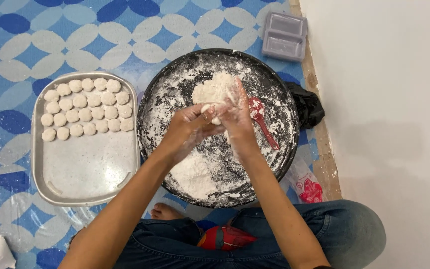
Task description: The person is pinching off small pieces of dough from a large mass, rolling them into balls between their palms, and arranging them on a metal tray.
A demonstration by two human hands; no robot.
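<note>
Two floury hands meet over your round black pan (279, 149): your left hand (187, 130) and right hand (236, 117) close their fingers around a small dough piece (214, 113). The dough lump (215, 89) sits just beyond your fingertips, the red spoon (261, 119) right of them, the tray (85, 174) of dough rounds (88, 112) well left.

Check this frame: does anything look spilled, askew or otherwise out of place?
Nothing stands out. Loose flour stays inside the round black pan, the red plastic spoon lies in it, and the white dough balls sit in tidy rows on the rectangular metal tray.
</note>
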